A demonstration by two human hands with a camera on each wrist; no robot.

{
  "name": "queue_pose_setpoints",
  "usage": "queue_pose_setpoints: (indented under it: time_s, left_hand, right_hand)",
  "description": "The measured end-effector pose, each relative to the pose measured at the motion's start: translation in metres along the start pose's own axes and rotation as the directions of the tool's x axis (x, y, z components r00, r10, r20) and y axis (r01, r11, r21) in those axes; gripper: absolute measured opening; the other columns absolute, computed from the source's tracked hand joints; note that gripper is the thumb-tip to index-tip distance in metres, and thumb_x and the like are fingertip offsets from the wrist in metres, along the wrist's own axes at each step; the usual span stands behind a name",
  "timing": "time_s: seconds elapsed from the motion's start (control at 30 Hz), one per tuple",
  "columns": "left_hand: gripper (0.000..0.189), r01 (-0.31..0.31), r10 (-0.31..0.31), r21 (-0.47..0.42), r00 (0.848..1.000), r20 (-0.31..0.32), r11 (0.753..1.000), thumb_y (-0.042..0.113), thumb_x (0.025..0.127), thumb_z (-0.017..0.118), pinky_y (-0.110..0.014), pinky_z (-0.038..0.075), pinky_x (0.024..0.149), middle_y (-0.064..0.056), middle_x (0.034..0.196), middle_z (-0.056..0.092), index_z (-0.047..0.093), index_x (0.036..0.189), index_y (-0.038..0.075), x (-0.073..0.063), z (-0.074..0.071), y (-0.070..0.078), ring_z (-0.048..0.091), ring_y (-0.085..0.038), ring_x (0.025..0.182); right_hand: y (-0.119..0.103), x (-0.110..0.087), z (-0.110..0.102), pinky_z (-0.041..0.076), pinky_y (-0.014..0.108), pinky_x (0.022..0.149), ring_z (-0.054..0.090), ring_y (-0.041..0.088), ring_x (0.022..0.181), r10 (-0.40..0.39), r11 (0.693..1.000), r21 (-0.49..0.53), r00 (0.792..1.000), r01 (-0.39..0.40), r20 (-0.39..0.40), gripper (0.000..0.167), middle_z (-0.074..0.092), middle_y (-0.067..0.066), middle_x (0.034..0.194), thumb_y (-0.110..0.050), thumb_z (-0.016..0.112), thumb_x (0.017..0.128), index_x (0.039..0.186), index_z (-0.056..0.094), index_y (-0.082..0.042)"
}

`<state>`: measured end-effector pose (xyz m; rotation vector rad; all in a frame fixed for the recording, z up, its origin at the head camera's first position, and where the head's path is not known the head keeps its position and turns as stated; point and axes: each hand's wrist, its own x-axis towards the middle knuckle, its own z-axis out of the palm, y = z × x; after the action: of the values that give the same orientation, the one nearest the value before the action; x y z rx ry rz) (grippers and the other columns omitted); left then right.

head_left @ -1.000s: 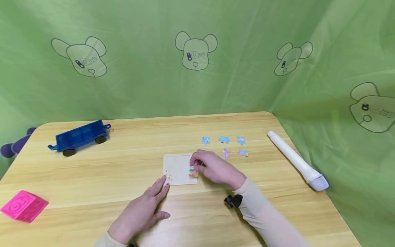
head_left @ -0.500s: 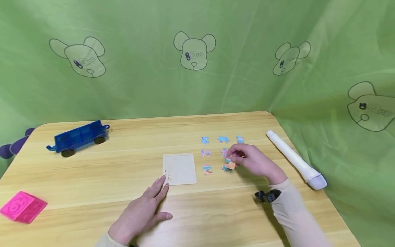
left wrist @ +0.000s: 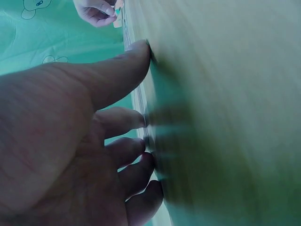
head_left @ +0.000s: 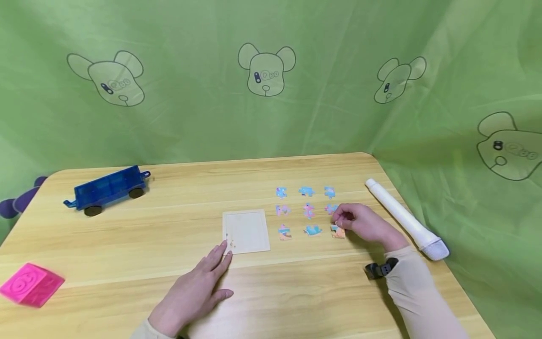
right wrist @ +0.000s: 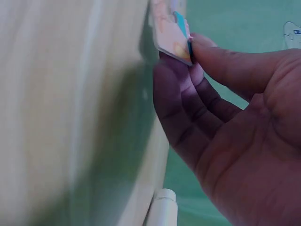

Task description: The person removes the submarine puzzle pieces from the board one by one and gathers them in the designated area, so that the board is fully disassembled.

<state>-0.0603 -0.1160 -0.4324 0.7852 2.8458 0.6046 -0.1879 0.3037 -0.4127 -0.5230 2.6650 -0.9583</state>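
Between thumb and fingers, my right hand [head_left: 362, 225] pinches an orange and teal puzzle piece [head_left: 338, 231] at the near right corner of the laid-out pieces. In the right wrist view that puzzle piece [right wrist: 171, 35] is tilted close over the table. My left hand [head_left: 192, 287] lies with its fingers extended, its fingertips on the near left corner of a pale square puzzle tray [head_left: 247, 231]. Several other puzzle pieces stand apart in rows right of the tray, among them a teal piece [head_left: 313, 230], a pink one [head_left: 308, 211] and a blue one [head_left: 306, 191].
A white microphone [head_left: 406, 219] lies along the table's right side. At the back left stands a blue toy wagon [head_left: 111, 188], and a pink block [head_left: 32, 284] sits at the front left. Green curtain [head_left: 190, 94] surrounds the wooden table [head_left: 169, 235].
My right hand has carried the orange puzzle piece rightward from the tray, past the pieces, to the near right corner of the rows. My left hand has stayed at the tray.
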Motion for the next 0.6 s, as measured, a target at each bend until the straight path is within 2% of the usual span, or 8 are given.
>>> queue_pose_setpoints:
  time_s: [0.3,0.6]
  left_hand:
    - [0.078,0.006,-0.006,0.000,1.000,0.022,1.000,0.042,0.090,0.068,-0.049,0.035,0.108,-0.015,0.160,0.020,0.039,0.149,0.000,0.0003,0.0007,-0.0005,0.028,-0.033,0.142]
    - [0.078,-0.009,0.009,-0.003,1.000,0.029,1.000,0.040,0.091,0.068,-0.048,0.031,0.111,-0.017,0.160,0.020,0.037,0.150,0.000,0.0000,0.0026,-0.0013,0.027,-0.034,0.142]
  right_hand:
    - [0.0063,0.0031,0.0041,0.049,0.031,0.076,0.055,0.019,0.085,0.050,0.998,-0.022,0.999,-0.050,-0.004,0.010,0.060,0.004,0.090,0.001,0.059,0.095,0.105,0.063,-0.001]
    - [0.0019,-0.0037,0.0087,0.048,0.038,0.079,0.056,0.019,0.086,0.082,0.995,-0.055,0.995,-0.085,-0.052,0.013,0.060,0.003,0.092,-0.010,0.059,0.098,0.107,0.062,-0.001]
